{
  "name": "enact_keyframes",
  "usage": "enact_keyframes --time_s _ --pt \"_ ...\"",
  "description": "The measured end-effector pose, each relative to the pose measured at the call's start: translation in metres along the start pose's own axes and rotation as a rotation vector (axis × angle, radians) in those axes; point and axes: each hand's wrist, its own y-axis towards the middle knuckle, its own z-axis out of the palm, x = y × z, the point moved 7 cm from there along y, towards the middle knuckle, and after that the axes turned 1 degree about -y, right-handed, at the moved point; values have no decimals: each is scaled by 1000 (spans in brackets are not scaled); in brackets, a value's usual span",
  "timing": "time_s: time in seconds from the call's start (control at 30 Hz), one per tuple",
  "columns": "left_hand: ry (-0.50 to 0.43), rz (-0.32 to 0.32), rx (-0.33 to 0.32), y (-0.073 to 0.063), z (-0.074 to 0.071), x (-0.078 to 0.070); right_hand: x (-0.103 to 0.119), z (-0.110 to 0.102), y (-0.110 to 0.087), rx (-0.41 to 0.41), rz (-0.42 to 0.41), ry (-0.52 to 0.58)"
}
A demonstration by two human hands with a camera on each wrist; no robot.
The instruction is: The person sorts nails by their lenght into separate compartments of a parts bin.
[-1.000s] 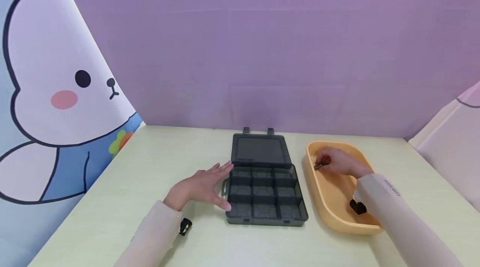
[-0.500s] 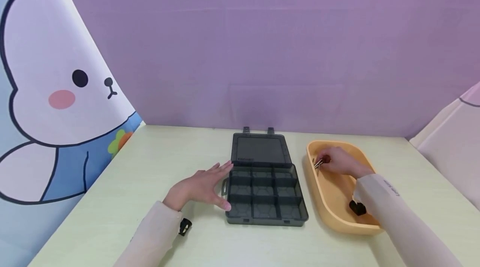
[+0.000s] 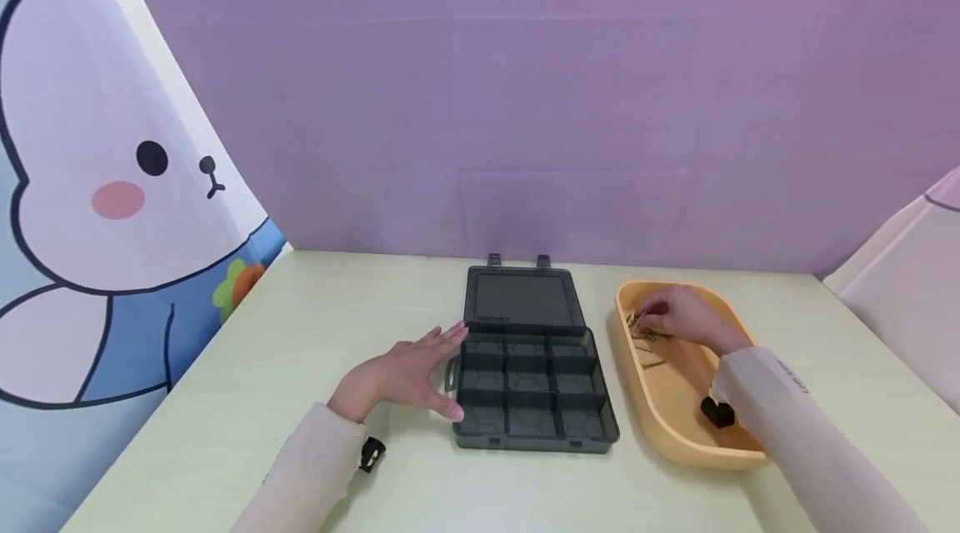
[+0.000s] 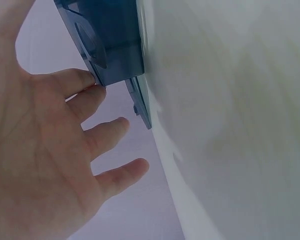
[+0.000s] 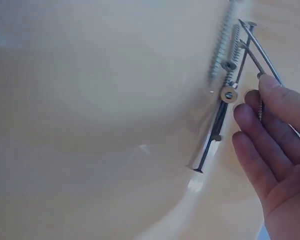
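My left hand point(image 3: 408, 375) lies with fingers spread at the left side of a dark, see-through compartment box point(image 3: 528, 379). In the left wrist view, fingertips point(image 4: 97, 95) touch the box's edge near its side loop. My right hand point(image 3: 678, 316) reaches into the far left part of an orange tray point(image 3: 678, 387). Between thumb and fingers it pinches several thin nails point(image 5: 260, 51), their ends pointing out past the thumb. Just beside the fingers, loose screws point(image 5: 221, 45), a washer point(image 5: 229, 94) and a long dark nail point(image 5: 202, 155) lie on the tray's floor.
The box's lid point(image 3: 521, 297) lies folded back, its two latches toward the purple backdrop point(image 3: 450, 100). Small black wrist cameras show under the left sleeve point(image 3: 315, 466) and the right sleeve point(image 3: 787, 416). A cartoon-printed cloth point(image 3: 112, 266) hangs at the left.
My right hand has lifted slightly and shifted a little right, with nails between its fingers. More loose pieces now show on the tray floor below it. The left hand has stayed put.
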Motion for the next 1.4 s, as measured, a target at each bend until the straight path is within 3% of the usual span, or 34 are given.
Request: enact_keyframes --time_s 0.27,0.5,0.8,1.4 --pt "-12 -6 -6 0 0 1 -1 -5 0 0 74 94" --pt "-17 6 -1 0 -1 -2 0 -6 -3 -17 68 134" --pt "-22 8 7 0 0 -3 -2 -8 -4 -31 85 298" --pt "-32 7 4 -2 1 -1 4 -15 -6 11 53 263"
